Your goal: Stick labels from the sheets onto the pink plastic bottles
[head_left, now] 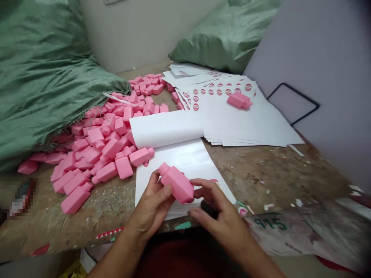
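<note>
The pink bottle point(178, 185) is held up on the near side of the folded-over sheet point(168, 129), above the lower sheet point(185, 154), its neck tilted up toward the left. The left hand point(153, 206) is closed around the neck half, thumb pressed on the body and fingers behind. The right hand point(223, 212) is half open, fingertips at the base end and the thumb well apart from it; a dark patch sits in that gap, and I cannot tell what it is.

The bottle looks like moulded plastic, so it should be light and fairly stiff — not fragile, though its smooth sides may turn under a loose pinch. The broad flat faces would give the steadiest hold; the neck is narrow and suits only a light touch. The sheets look thin and should bend or slide easily.

Left of the folded-over sheet lies a loose pile of bottles point(100, 146), which a low sweep could send rolling, with a green sack point(43, 85) behind them. To its right are the fanned label sheets point(255, 119), with another bottle point(240, 100) on top. The table point(232, 166) ends on the near side, just beneath the wrists — anything let go there could drop off. The easiest room to move seems to be upward, or low to the right, over boards dotted with scraps.
</note>
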{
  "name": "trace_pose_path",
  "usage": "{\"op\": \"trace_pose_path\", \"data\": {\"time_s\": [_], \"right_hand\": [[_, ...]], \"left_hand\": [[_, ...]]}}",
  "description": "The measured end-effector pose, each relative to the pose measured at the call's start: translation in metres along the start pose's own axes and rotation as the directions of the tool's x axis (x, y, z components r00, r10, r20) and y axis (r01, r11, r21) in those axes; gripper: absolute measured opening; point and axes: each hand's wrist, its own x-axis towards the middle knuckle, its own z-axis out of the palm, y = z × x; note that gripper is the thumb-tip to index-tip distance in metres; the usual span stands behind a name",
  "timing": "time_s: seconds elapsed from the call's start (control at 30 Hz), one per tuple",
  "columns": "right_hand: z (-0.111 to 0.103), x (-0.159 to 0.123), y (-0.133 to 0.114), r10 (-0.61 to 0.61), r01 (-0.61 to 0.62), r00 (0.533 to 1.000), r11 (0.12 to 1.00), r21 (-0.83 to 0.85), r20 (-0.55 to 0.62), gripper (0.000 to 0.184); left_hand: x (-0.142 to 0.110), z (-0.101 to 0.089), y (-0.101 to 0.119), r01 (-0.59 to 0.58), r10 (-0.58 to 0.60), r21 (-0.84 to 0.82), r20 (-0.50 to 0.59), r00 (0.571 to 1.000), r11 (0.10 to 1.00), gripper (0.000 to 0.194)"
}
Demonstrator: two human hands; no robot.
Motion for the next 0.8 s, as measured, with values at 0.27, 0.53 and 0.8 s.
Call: {"op": "trace_pose_path", "data": {"time_s": [0.27,0.53,0.8], "right_hand": [[-0.043,0.006,0.000,-0.109,0.109,0.994,0.992,-0.060,0.012,0.015],[-0.053,0.013,0.000,-0.197,0.149,0.956,0.964,-0.220,-0.219,0.017],[-0.074,0.017,0.016,-0.070,0.030,0.996,0.839,-0.543,-0.054,0.026]], "left_hand": [[-0.013,0.010,0.007,0.298,-0.312,0.094,0.233,0.921,0.950,0.036],[0.006,0.016,0.012,0.269,-0.270,-0.155,0.015,0.963,0.951,0.019],[0.014,0.014,0.019,0.315,-0.322,-0.117,-0.050,0.945,0.942,0.073]]}}
